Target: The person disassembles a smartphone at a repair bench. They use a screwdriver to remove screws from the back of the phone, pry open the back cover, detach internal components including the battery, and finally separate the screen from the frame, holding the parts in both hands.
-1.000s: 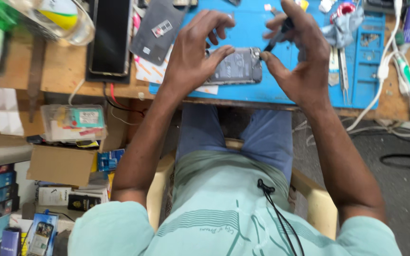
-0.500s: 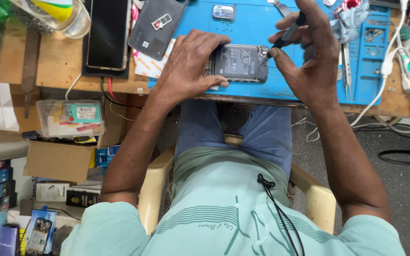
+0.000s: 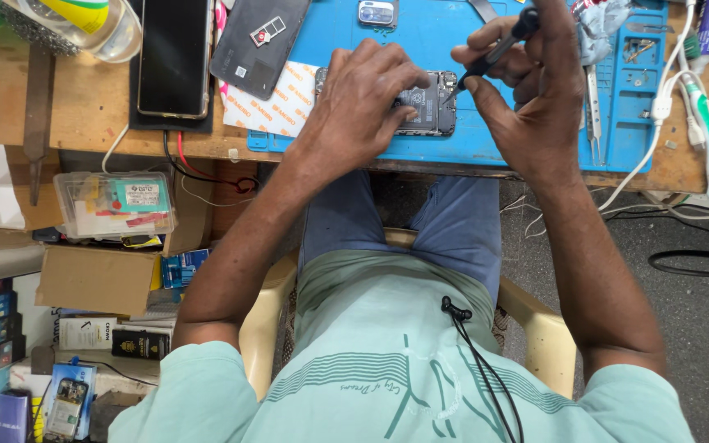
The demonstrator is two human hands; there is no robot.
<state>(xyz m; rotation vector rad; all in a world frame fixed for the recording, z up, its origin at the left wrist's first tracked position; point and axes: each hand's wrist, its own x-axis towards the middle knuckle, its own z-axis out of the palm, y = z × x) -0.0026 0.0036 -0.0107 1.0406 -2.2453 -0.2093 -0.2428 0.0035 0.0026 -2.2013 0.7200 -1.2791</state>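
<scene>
Here your wooden surface [image 3: 59, 107] runs across the top of the view, and on it lies a blue mat [image 3: 453, 148] that carries the work. To the left of the mat a black phone [image 3: 176, 57] lies face up, with a dark back cover [image 3: 260, 37] just beside it. Your left hand [image 3: 367, 94] lies flat on the opened phone [image 3: 428, 102] near the mat's front edge, fingers spread and pressing it down, not closed around it. Your right hand [image 3: 535, 90] is clamped on a thin black screwdriver [image 3: 494, 51], held tilted, its tip touching the opened phone's upper right corner. Tweezers [image 3: 594, 107] lie on the mat just right of that hand.
</scene>
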